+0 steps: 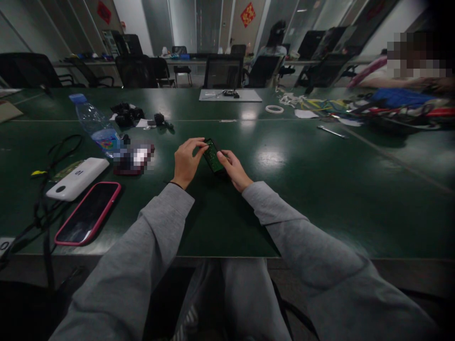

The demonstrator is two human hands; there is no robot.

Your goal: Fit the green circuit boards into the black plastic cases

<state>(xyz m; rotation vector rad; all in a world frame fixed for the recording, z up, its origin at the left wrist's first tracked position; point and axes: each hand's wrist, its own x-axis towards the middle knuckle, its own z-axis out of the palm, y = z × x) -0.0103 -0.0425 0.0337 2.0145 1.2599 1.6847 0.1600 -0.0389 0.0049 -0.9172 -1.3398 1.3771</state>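
Between my hands, above the green table (305, 199), is a green circuit board (213, 158) with a dark frame or edge, tilted and facing me. My left hand (187, 160) pinches at its upper left edge, thumb and fingertips close together. Along the board's right side my right hand (234, 168) grips it, thumb on the front; the fingers behind are hidden. Small parts on the board are too fine to make out.
To the left lie a pink-edged phone (88, 214), a white power bank (78, 179), a black strap (44, 208) and a plastic bottle (95, 125). A white tape ring (274, 109), a thin metal tool (332, 132) and tangled cables (327, 105) are at right, near another person.
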